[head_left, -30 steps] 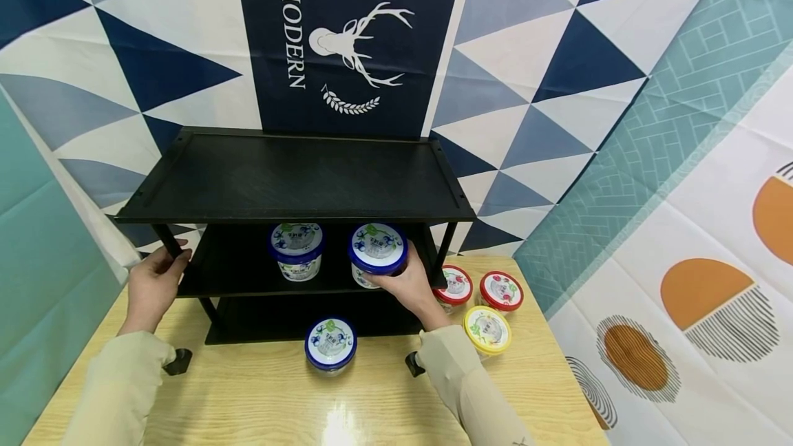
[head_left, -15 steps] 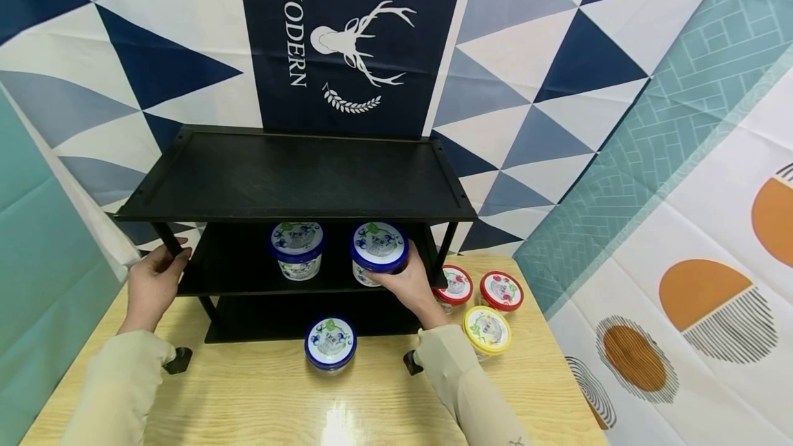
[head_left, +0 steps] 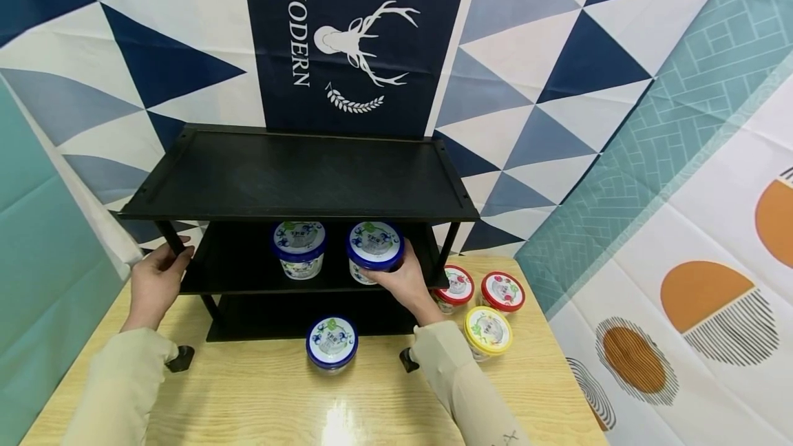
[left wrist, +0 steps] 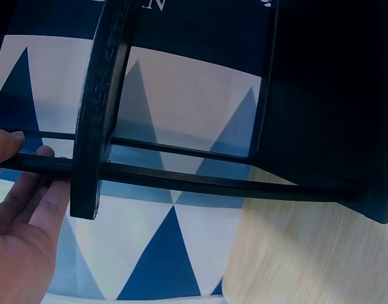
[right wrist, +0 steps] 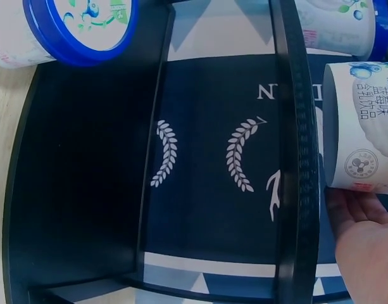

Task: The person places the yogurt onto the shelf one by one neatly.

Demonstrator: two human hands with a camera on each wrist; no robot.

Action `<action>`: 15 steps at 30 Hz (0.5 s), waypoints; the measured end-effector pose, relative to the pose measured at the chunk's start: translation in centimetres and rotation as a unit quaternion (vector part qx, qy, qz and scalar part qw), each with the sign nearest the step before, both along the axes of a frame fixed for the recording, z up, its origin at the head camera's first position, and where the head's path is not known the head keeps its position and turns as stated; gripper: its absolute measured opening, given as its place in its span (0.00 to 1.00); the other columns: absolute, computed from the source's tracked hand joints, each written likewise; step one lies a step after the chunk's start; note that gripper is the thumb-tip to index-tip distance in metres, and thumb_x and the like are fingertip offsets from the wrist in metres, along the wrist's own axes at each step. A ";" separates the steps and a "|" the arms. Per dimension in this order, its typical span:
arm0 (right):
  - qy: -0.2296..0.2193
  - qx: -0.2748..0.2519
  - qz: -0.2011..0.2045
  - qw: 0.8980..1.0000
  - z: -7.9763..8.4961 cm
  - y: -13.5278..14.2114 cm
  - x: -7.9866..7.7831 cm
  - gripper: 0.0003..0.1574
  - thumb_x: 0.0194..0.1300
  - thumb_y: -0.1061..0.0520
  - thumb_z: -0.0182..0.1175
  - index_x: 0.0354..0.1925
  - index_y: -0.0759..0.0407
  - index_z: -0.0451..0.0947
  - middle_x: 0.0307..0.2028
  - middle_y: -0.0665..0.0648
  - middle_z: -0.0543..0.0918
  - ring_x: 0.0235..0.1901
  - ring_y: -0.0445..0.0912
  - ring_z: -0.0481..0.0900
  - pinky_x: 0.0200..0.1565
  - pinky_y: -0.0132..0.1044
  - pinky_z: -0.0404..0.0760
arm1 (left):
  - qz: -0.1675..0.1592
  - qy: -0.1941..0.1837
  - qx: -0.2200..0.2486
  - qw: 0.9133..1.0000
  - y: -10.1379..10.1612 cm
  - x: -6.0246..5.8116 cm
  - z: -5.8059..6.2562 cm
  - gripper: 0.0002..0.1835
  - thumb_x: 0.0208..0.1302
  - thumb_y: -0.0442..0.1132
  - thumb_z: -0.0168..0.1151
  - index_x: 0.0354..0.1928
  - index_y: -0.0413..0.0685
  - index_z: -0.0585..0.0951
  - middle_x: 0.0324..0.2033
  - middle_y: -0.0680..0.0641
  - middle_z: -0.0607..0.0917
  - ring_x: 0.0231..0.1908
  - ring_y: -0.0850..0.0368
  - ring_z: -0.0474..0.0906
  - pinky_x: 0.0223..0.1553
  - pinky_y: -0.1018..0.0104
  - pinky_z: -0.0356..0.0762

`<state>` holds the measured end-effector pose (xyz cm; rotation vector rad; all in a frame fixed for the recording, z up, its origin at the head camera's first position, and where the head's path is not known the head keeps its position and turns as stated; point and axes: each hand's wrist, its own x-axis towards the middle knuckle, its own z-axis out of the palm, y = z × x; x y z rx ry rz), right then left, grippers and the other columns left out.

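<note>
My right hand [head_left: 407,284] holds a blue-lidded tub [head_left: 374,243] at the right part of the middle shelf [head_left: 241,274] of a black rack [head_left: 297,177]. In the right wrist view the fingers lie along the side of this tub [right wrist: 364,126], which has blueberry pictures and a grey base close by the shelf edge. A matching blue-lidded tub [head_left: 300,246] stands to its left on that shelf. With thumb and fingers around it, my left hand [head_left: 153,286] grips the rack's left front post [left wrist: 45,164].
Another blue-lidded tub [head_left: 332,344] stands on the wooden table [head_left: 260,398] before the rack. Right of the rack are two red-lidded tubs [head_left: 503,292] and a yellow-lidded tub [head_left: 488,330]. The rack's top panel overhangs the middle shelf, and a patterned wall covering [head_left: 347,40] rises behind.
My right hand has shifted the blue-lidded tub slightly left, toward the other tub on the shelf. My left hand keeps its grip on the post.
</note>
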<state>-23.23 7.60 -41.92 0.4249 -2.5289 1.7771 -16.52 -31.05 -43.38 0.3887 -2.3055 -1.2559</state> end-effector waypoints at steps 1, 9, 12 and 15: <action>0.001 -0.001 0.001 1.000 0.4 -0.1 0.3 0.55 0.48 0.58 0.72 0.68 0.59 0.53 0.62 0.62 0.67 0.62 0.55 0.67 0.63 0.51 0.64 | 0.001 0.002 0.001 1.000 0.0 0.0 0.0 0.14 0.67 0.48 0.54 0.49 0.51 0.81 0.23 0.76 0.74 0.24 0.75 0.69 0.26 0.77 0.64; -0.002 0.006 0.002 1.000 2.6 -0.8 1.9 0.53 0.51 0.58 0.70 0.68 0.63 0.52 0.62 0.65 0.66 0.63 0.57 0.66 0.64 0.52 0.63 | 0.003 0.003 0.007 1.000 0.2 0.0 0.2 0.14 0.66 0.48 0.55 0.48 0.50 0.81 0.25 0.77 0.73 0.25 0.76 0.69 0.27 0.79 0.65; -0.009 0.011 0.002 1.000 2.7 -1.0 2.0 0.54 0.51 0.58 0.70 0.69 0.62 0.51 0.63 0.65 0.65 0.64 0.57 0.65 0.64 0.52 0.62 | 0.003 0.004 0.009 1.000 0.2 0.0 0.2 0.15 0.66 0.48 0.56 0.48 0.48 0.81 0.28 0.76 0.75 0.26 0.78 0.70 0.27 0.80 0.66; -0.017 0.019 0.001 1.000 2.7 -1.1 1.8 0.54 0.51 0.58 0.70 0.69 0.61 0.51 0.64 0.64 0.64 0.64 0.56 0.64 0.65 0.51 0.62 | 0.004 0.008 0.008 1.000 0.2 0.0 0.1 0.14 0.66 0.47 0.56 0.47 0.48 0.81 0.27 0.75 0.75 0.25 0.77 0.70 0.27 0.80 0.65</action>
